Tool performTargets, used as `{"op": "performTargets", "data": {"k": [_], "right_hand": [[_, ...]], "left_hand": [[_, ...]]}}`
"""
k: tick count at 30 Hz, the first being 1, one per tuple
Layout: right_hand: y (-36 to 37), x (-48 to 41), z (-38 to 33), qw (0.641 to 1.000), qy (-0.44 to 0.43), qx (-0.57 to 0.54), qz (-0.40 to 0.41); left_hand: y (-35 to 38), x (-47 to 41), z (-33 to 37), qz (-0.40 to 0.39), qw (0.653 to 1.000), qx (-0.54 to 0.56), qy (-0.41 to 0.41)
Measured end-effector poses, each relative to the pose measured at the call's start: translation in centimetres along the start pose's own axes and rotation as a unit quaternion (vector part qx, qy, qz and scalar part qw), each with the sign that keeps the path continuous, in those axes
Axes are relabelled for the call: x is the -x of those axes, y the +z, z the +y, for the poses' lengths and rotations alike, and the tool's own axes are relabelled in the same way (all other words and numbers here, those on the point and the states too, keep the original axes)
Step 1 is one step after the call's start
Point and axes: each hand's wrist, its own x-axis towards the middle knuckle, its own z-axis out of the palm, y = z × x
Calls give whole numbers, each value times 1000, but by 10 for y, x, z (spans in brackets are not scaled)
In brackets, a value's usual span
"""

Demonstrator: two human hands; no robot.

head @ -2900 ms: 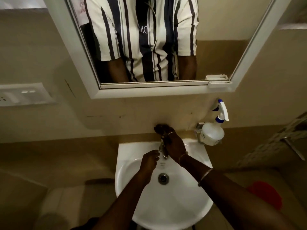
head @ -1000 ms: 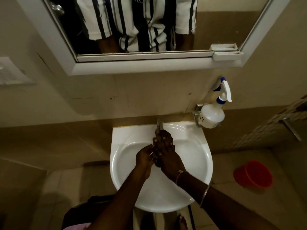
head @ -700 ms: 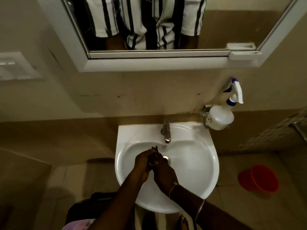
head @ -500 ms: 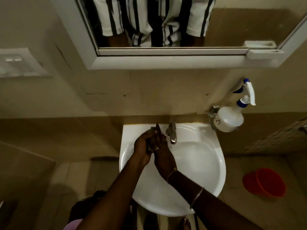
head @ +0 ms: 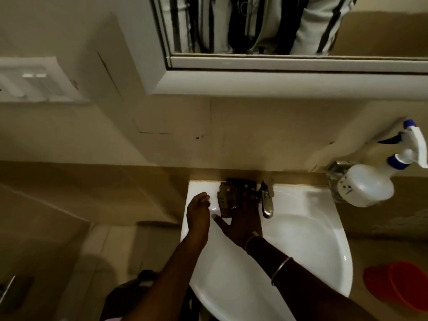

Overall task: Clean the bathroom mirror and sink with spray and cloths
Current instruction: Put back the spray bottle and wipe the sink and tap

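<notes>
A dark cloth [head: 228,196] lies on the back left rim of the white sink [head: 305,242], just left of the metal tap [head: 267,202]. My right hand [head: 244,216] presses flat on the cloth with fingers stretched out and thumb spread to the left. My left hand [head: 198,212] rests on the sink's left rim, loosely curled and holding nothing. A white spray bottle [head: 366,186] with a blue and white trigger sits in a metal holder on the wall at the right. The mirror [head: 266,26] hangs above and reflects a striped shirt.
A red bucket [head: 405,286] stands on the floor to the right of the sink. A white switch plate [head: 34,82] is on the wall at the left. The mirror's thick white frame [head: 278,83] juts out above the sink.
Both hands were clasped together over the bowl; they have parted and moved up to the back left rim. The right hand now presses the cloth flat beside the tap.
</notes>
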Motion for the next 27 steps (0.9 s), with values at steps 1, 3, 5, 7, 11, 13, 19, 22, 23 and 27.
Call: {"op": "performTargets", "data": {"k": [1,3,5,7,11,13,19,22,23,27], "right_hand": [[5,-2,-4,1000,7,8,6],[15,-9,-12,1000,29,6,-2],[23,-15,-26,999,49,2,-18],[27,-18,-44,999,30,8,-31],[35,-22,-78,996,-58,20,-62],[41,-23,-89,991,-103,13,-85],[39,-28,-70,960,-260,49,-93],[32,-20,-44,969,-231,56,-66],[29,-15,-34,978,-198,51,-43],[12,2,12,994,-76,15,77]], "left_hand": [[-5,-1,-2,7,1000,7,10],[-12,-2,-4,20,999,-5,36],[-19,-2,-4,30,997,-28,67],[-25,0,-2,38,996,-31,75],[-42,1,1,62,995,-21,78],[-52,3,-2,98,992,-17,73],[-66,22,-17,122,990,-23,66],[-62,31,-18,102,989,-76,81],[-60,33,-19,93,988,-87,83],[-55,35,-22,61,987,-116,95]]}}
